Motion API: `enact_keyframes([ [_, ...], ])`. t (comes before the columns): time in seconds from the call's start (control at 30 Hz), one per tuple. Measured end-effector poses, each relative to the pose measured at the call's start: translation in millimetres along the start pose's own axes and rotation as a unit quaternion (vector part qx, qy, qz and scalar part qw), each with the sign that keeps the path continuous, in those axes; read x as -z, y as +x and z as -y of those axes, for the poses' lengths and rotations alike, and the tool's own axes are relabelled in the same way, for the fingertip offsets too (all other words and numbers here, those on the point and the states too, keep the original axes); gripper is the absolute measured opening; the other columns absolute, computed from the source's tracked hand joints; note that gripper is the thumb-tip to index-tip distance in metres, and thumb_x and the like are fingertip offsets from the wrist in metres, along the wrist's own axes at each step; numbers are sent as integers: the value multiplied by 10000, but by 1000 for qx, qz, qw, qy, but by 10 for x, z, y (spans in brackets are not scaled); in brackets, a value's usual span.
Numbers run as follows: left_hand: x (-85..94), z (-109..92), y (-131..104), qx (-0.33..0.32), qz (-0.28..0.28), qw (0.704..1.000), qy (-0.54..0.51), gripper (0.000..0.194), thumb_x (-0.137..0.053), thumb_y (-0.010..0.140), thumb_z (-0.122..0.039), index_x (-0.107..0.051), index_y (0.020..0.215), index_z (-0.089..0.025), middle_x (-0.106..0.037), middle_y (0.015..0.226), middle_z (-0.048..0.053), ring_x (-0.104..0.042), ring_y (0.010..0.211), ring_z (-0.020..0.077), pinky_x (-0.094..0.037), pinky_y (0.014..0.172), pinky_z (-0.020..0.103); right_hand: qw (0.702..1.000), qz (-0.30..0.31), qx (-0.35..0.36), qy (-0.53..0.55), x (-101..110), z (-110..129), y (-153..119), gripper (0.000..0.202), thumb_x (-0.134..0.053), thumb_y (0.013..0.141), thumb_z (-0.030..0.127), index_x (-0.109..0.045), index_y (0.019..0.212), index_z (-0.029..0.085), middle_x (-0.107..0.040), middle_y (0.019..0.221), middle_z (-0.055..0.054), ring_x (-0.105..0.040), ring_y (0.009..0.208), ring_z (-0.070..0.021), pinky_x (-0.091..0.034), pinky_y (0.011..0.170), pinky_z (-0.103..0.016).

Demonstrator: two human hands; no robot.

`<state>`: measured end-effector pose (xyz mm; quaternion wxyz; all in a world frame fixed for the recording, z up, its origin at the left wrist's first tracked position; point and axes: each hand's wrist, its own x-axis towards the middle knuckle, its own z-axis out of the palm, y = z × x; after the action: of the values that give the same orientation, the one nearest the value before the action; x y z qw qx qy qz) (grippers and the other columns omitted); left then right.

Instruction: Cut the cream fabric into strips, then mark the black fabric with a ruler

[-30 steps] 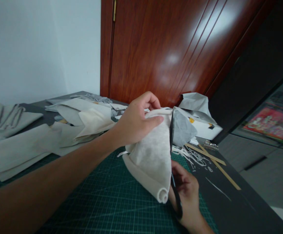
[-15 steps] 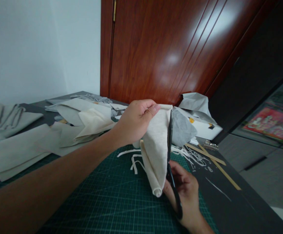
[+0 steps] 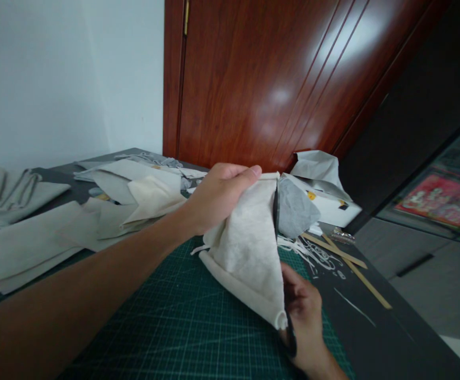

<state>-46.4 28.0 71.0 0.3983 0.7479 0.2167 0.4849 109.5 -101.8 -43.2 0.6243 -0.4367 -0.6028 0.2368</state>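
A piece of off-white cloth [image 3: 249, 237] hangs from my left hand [image 3: 222, 192], whose thumb and fingers pinch its upper edge. The cloth's lower edge is rolled into a tube with its end toward me. Black scissors [image 3: 291, 335] are in my right hand [image 3: 303, 306], fingers closed about the handles. Their blades run upward along the right edge of the cloth and are partly hidden behind it. Beneath both hands lies a green cutting mat [image 3: 174, 311] printed with a grid.
Stacked pale fabric pieces [image 3: 27, 240] cover the left side. Thin white cord scraps [image 3: 319, 258] and flat wooden strips [image 3: 368, 282] lie to the right. Behind them sit a grey cloth bundle [image 3: 297, 206] and a white box [image 3: 335, 211]. A brown door [image 3: 253, 79] rises beyond the table.
The rolled lower part of the cloth has swung right and spread wider, now covering more of the scissors and the cords behind. Both hands stay almost in place.
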Motion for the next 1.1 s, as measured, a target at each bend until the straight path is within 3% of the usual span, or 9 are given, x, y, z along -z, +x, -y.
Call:
enact_keyframes([
  [0.13, 39, -46, -34, 35, 71, 996, -30, 142, -750, 737, -304, -703, 772, -175, -695, 721, 22, -627, 605, 154, -402, 489, 257, 1000, 13, 3, 3, -5, 1, -8, 278, -912, 702, 347, -771, 917, 239, -651, 610, 42, -563, 501, -135, -480, 497, -211],
  [0.37, 38, -77, -50, 95, 68, 990, -83, 101, -760, 688, -253, -730, 733, -169, -718, 706, 39, -643, 580, 168, -428, 474, 266, 1000, 10, 11, 0, 4, 14, -24, 318, -935, 667, 385, -765, 887, 231, -622, 586, 47, -543, 481, -128, -460, 478, -210],
  [0.5, 33, -78, -47, 120, 73, 983, -119, 69, -756, 684, -211, -732, 723, -159, -718, 697, 46, -642, 568, 165, -424, 467, 261, 999, 30, 4, 11, 31, -41, -55, 320, -915, 716, 325, -764, 989, 254, -646, 634, 45, -552, 517, -131, -465, 517, -219],
  [0.8, 16, -89, -52, 117, 66, 988, -72, 109, -754, 693, -235, -740, 754, -146, -720, 681, 38, -636, 530, 151, -397, 435, 235, 999, 29, 27, 16, 18, -111, -63, 326, -915, 721, 347, -759, 1001, 285, -612, 639, 59, -530, 546, -126, -442, 534, -213],
  [1.1, 23, -42, -48, 70, 48, 996, 36, 148, -721, 733, -295, -748, 750, -151, -708, 651, 36, -628, 509, 154, -300, 403, 238, 999, 23, 15, 17, 0, -77, -46, 364, -926, 694, 277, -762, 1016, 323, -629, 679, 78, -529, 575, -107, -450, 567, -181],
])
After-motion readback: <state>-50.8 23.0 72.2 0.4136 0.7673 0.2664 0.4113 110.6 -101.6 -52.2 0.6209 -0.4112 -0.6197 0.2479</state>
